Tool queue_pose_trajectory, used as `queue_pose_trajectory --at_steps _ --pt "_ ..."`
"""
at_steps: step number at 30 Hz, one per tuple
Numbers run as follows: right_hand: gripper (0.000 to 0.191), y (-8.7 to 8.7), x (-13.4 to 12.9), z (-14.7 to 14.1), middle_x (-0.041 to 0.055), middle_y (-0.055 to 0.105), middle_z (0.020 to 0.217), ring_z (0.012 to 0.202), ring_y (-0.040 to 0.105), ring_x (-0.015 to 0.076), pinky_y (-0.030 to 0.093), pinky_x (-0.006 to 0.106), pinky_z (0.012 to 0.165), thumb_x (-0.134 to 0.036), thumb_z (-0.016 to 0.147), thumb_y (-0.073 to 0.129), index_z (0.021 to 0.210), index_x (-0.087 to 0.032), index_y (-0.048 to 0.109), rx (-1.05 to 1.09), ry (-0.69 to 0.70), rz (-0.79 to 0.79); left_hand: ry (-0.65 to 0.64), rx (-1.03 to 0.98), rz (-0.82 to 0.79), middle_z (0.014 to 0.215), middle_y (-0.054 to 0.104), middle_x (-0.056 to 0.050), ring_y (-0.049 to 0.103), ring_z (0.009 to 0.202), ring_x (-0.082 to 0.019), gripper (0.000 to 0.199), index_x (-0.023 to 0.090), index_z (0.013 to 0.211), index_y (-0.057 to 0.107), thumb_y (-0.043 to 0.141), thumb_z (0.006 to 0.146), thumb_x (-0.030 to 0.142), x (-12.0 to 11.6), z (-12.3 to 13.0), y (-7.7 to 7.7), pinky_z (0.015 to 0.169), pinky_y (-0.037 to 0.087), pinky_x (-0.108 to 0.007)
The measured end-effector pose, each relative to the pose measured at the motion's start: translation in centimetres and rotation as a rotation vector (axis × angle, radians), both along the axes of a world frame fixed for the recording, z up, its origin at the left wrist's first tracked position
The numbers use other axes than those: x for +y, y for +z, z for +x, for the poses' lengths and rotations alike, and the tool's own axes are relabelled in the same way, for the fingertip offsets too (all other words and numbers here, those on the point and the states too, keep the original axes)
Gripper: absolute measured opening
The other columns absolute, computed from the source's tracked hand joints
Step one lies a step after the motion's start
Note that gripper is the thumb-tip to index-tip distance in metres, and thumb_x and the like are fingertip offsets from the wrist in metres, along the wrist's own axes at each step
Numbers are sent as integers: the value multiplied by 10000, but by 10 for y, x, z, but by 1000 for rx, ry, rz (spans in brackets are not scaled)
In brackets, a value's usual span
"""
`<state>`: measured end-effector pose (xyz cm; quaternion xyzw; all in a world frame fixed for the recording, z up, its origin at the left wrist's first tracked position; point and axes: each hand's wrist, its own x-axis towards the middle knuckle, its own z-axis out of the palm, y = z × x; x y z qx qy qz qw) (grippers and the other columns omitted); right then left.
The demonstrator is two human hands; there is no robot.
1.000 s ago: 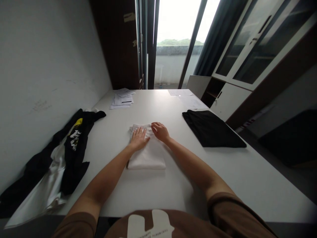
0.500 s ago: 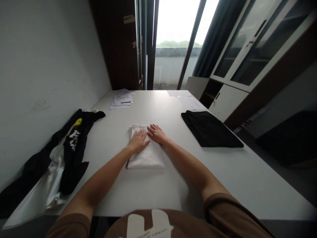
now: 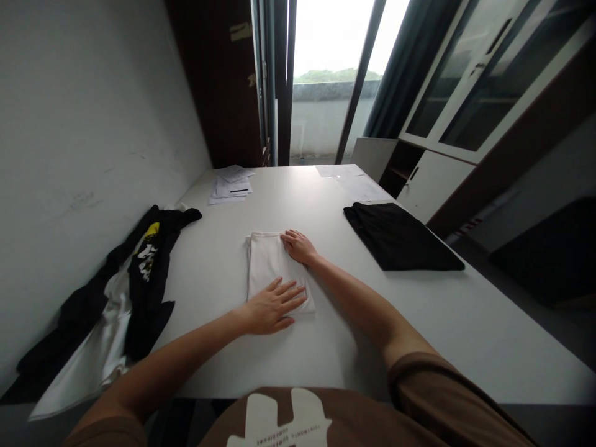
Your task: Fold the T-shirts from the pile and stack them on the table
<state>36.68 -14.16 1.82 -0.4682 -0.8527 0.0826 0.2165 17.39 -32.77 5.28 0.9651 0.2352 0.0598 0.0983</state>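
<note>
And here lies the folded white cloth (image 3: 264, 264), flat on the desk (image 3: 326, 360) right in front of me! My left fingers (image 3: 294, 303) are spread loose across its near end, palm down, gripping nothing. My right fingers (image 3: 292, 238) sit up at its far right corner, touching the fabric; whether they pinch it, I can't tell. Over on the right, well apart, a folded black cloth (image 3: 405, 239); on my left, rumpled black-and-white clothes (image 3: 151, 316) by the wall (image 3: 93, 124); loose papers (image 3: 233, 184) at the far left.
</note>
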Motion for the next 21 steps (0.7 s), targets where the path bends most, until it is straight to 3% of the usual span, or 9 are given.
queue_pose_trajectory --at_steps 4,9,13,18,21 --pt "357 6 1 2 63 620 1457 1442 468 212 283 416 1240 -276 1041 476 1305 -234 712 68 64 0 -43 11 -13 1681 331 -74 254 1566 -311 603 265 1609 365 455 1042 450 -3 12 5 1284 105 -539" --pt "403 9 -5 -1 80 532 1544 1487 415 218 252 466 1257 -330 1055 464 1398 -230 651 93 286 22 -79 -14 -1 1666 358 -92 274 1556 -332 641 255 1602 385 473 1030 531 -8 12 8 1277 124 -570" --pt "486 7 -9 -7 82 445 1608 1517 367 271 248 512 1258 -435 1043 515 1495 -265 566 -13 446 -2 -120 -25 -30 1675 338 -90 259 1563 -326 697 239 1622 343 429 1033 600 -11 12 10 1278 104 -580" --pt "700 4 -16 -15 117 292 1679 1565 250 310 174 529 1278 -581 1014 531 1612 -245 390 -137 387 -34 -151 -32 -44 1672 336 -110 278 1558 -318 738 217 1638 306 399 1033 629 -19 21 12 1284 74 -569" --pt "644 7 -32 -21 133 271 1683 1578 211 287 138 527 1282 -529 1063 445 1622 -220 366 -139 398 -22 -166 -37 -40 1664 352 -114 297 1551 -306 726 204 1627 331 407 1036 619 -22 25 12 1287 88 -561"
